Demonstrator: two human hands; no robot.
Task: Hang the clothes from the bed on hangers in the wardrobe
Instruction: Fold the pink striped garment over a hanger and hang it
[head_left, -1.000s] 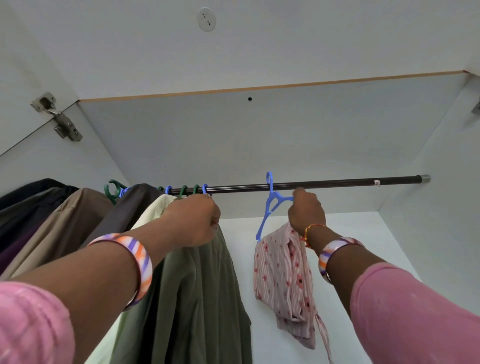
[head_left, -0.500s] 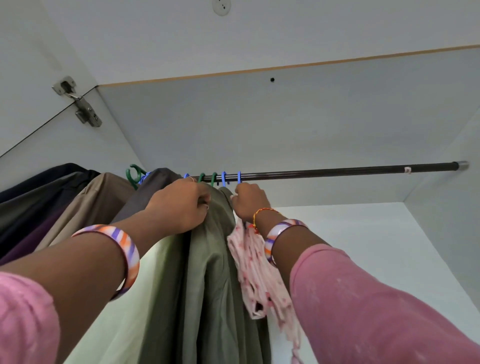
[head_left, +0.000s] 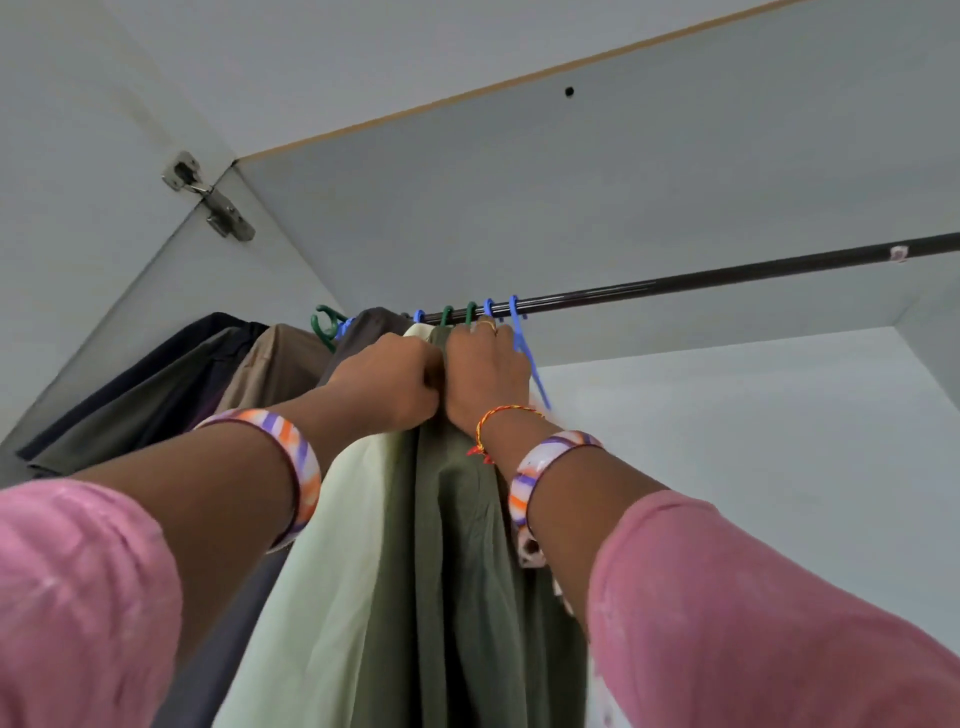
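Note:
A dark wardrobe rail (head_left: 727, 278) runs from the left-middle to the right edge. Several hangers with blue and green hooks crowd its left part. The rightmost is a blue hanger (head_left: 522, 343); its pink floral garment (head_left: 530, 553) is mostly hidden behind my right wrist. My right hand (head_left: 485, 376) is curled around the hanger tops just under the hooks, beside the blue hanger. My left hand (head_left: 387, 382) is curled on the top of the olive green garment (head_left: 457, 571), touching the right hand. A pale green garment (head_left: 332, 571) hangs to its left.
Dark, brown and grey clothes (head_left: 171, 384) hang packed at the far left. A metal door hinge (head_left: 208, 200) sits on the left wall. The rail's right stretch carries no hangers. The white back wall (head_left: 753, 441) and the top panel (head_left: 571, 182) enclose the space.
My right hand slid the blue hanger with the pink garment left along the rail until it met the other hangers. Both hands now touch. The view tilted and shifted.

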